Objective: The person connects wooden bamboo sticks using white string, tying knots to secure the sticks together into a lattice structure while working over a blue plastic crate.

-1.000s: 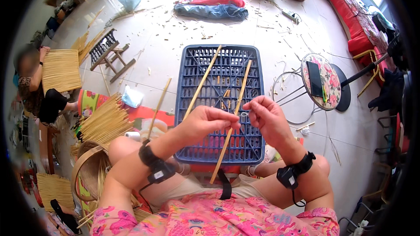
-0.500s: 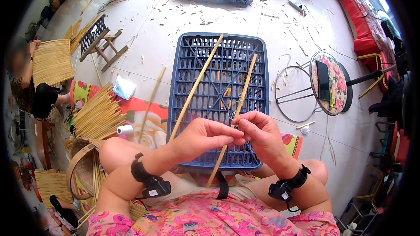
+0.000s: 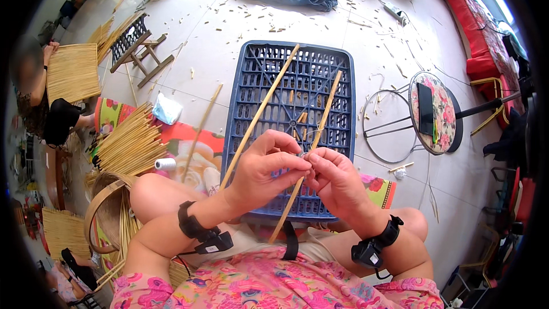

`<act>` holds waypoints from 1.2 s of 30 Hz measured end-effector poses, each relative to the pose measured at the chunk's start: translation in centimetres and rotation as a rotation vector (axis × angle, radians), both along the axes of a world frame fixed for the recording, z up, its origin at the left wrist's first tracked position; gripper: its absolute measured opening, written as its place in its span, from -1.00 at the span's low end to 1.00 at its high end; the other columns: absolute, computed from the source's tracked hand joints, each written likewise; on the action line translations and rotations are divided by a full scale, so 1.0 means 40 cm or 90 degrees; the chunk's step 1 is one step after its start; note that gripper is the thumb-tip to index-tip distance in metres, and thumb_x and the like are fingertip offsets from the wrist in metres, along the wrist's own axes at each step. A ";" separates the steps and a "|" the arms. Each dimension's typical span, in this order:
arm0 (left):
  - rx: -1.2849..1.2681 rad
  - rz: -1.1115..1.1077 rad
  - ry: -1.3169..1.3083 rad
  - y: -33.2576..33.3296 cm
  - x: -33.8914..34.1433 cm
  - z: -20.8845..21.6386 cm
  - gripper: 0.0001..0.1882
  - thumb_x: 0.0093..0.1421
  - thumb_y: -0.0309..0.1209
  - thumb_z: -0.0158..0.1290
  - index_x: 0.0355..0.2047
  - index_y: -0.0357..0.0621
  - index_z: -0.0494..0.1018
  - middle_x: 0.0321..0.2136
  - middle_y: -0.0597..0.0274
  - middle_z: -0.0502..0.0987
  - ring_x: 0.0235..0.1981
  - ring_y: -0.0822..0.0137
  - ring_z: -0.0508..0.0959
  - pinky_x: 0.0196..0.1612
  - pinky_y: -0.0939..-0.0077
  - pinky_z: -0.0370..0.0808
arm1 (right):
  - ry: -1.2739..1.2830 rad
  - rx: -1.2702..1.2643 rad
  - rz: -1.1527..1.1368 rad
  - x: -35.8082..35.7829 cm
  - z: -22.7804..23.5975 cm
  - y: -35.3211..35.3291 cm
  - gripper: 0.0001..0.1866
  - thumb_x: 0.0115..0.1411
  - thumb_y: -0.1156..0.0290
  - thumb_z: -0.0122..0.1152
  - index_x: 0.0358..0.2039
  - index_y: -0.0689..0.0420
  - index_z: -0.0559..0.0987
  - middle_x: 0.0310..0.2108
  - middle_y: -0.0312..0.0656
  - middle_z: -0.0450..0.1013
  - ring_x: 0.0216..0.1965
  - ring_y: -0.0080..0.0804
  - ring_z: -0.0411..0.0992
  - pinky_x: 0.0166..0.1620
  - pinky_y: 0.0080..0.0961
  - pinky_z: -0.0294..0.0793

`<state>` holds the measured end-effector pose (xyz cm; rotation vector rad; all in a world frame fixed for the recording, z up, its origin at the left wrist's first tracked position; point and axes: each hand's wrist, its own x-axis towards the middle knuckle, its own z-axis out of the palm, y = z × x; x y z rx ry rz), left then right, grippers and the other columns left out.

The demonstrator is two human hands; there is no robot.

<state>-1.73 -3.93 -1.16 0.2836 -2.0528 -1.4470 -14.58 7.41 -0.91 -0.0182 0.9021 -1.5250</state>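
Blue plastic crate (image 3: 351, 97) lies beneath both hands; left hand (image 3: 266, 163) and right hand (image 3: 338, 182) pinch at a thin thread (image 3: 310, 132) beside a stick (image 3: 327, 103) under their fingertips. Behind the left hand, a wrist device (image 3: 213, 244) bears an unreadably small label. Right of the right hand stands a floral stool (image 3: 443, 109); beyond both, scraps litter pale floor tiles (image 3: 211, 40).

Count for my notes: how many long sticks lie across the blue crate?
2: the left stick slants from the crate's far rim; the right stick runs partly hidden where left hand and right hand meet. No others show.
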 end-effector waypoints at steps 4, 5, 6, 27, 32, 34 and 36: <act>0.070 0.029 -0.042 -0.012 0.005 0.004 -0.86 0.01 -0.56 0.15 -0.36 -0.21 0.50 -0.38 0.23 0.45 -0.41 0.51 0.46 -0.44 0.72 0.39 | 0.054 -0.007 0.031 0.000 0.001 0.003 -0.88 0.16 0.41 0.12 -0.34 0.18 0.50 -0.45 -0.31 0.43 -0.48 -0.70 0.32 -0.44 -0.78 0.26; 0.070 0.033 -0.041 -0.012 0.005 0.009 -0.86 0.01 -0.56 0.15 -0.36 -0.21 0.50 -0.38 0.23 0.45 -0.41 0.51 0.46 -0.44 0.72 0.39 | 0.055 -0.008 0.036 0.002 0.004 0.001 -0.88 0.16 0.41 0.12 -0.34 0.18 0.50 -0.45 -0.31 0.43 -0.48 -0.70 0.32 -0.44 -0.78 0.26; 0.189 0.026 -0.096 -0.010 0.004 0.017 -0.87 0.05 -0.54 0.12 -0.35 -0.24 0.49 -0.41 0.26 0.48 -0.45 0.55 0.45 -0.45 0.73 0.38 | 0.179 0.030 0.009 0.006 0.009 -0.001 -0.89 0.16 0.42 0.11 -0.36 0.19 0.49 -0.42 -0.30 0.44 -0.46 -0.71 0.33 -0.42 -0.78 0.29; 0.587 -0.082 -0.202 -0.007 0.007 0.010 -0.85 0.11 -0.51 0.09 -0.31 -0.32 0.50 -0.36 0.20 0.56 -0.36 0.53 0.53 -0.30 0.72 0.46 | 0.432 -0.014 -0.006 0.005 0.023 -0.011 -0.94 0.06 0.63 0.08 -0.54 0.30 0.43 -0.32 -0.05 0.48 -0.37 -0.60 0.41 -0.29 -0.67 0.44; 0.591 -0.089 -0.196 -0.006 0.004 0.004 -0.85 0.10 -0.50 0.10 -0.31 -0.31 0.50 -0.39 0.23 0.56 -0.37 0.55 0.52 -0.31 0.72 0.46 | 0.480 -0.011 -0.010 0.004 0.021 -0.009 -0.93 0.03 0.64 0.08 -0.57 0.31 0.42 -0.34 -0.04 0.48 -0.35 -0.56 0.43 -0.26 -0.62 0.47; 0.563 -0.080 -0.205 -0.005 0.004 0.004 -0.85 0.11 -0.50 0.10 -0.31 -0.30 0.50 -0.39 0.23 0.56 -0.37 0.55 0.52 -0.30 0.72 0.46 | 0.509 -0.019 -0.007 0.004 0.021 -0.010 -0.93 0.01 0.64 0.08 -0.58 0.31 0.41 -0.35 -0.04 0.48 -0.37 -0.56 0.44 -0.28 -0.63 0.47; 0.552 -0.079 -0.206 -0.005 0.003 0.004 -0.86 0.11 -0.50 0.10 -0.32 -0.30 0.51 -0.39 0.23 0.56 -0.37 0.55 0.52 -0.30 0.72 0.46 | 0.511 -0.011 -0.006 0.006 0.025 -0.010 -0.92 0.01 0.64 0.07 -0.59 0.31 0.41 -0.35 -0.04 0.48 -0.37 -0.57 0.44 -0.29 -0.63 0.47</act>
